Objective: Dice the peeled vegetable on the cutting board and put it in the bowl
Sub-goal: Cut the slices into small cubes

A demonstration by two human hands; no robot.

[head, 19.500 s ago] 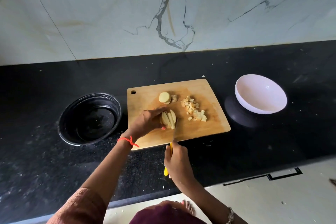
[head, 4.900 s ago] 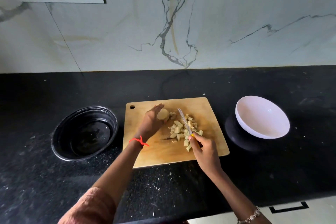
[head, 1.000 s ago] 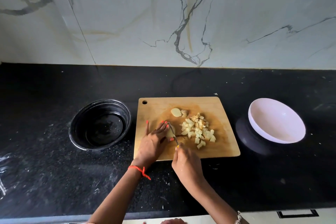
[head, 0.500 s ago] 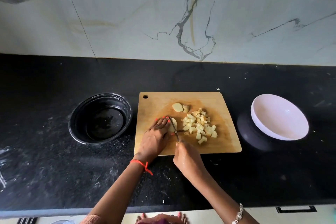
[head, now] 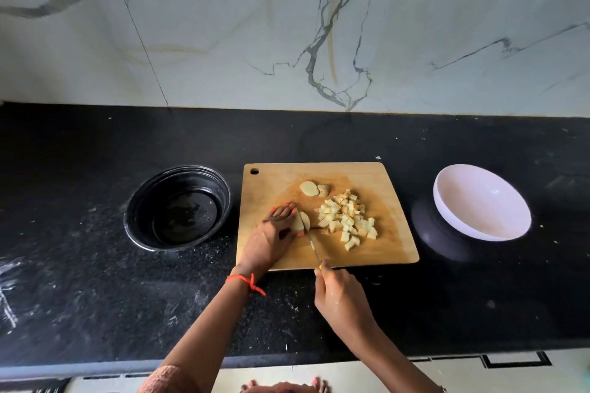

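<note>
Black stone surface (head: 95, 281) under a veined marble wall (head: 415, 25): a person works at a wooden cutting board (head: 392, 242) set between a black bowl (head: 150, 198) on the left and a white bowl (head: 479, 201) on the right.

The left hand (head: 271, 239) bears down on a pale piece of peeled vegetable (head: 301, 221) near the board's middle. Its fingers curl over the top, so only the right edge of the piece shows. The right hand (head: 341, 297), at the board's near edge, is wrapped round the handle of a small knife (head: 311, 241); only a yellow tip of the handle shows. The blade runs away from the person and lies against the exposed right face of the piece, just beside the left fingertips.

By the look of it, the job is somewhat past halfway. A heap of diced cubes (head: 349, 218) lies just right of the blade, while two uncut slices (head: 309, 188) sit towards the far side of the board, apart from both hands. Neither bowl holds any dice, so the whole transfer is yet to be done, and nothing shows which bowl is meant. On this evidence, what is left is to finish the held piece, cut the two slices, then move everything off the board.
</note>
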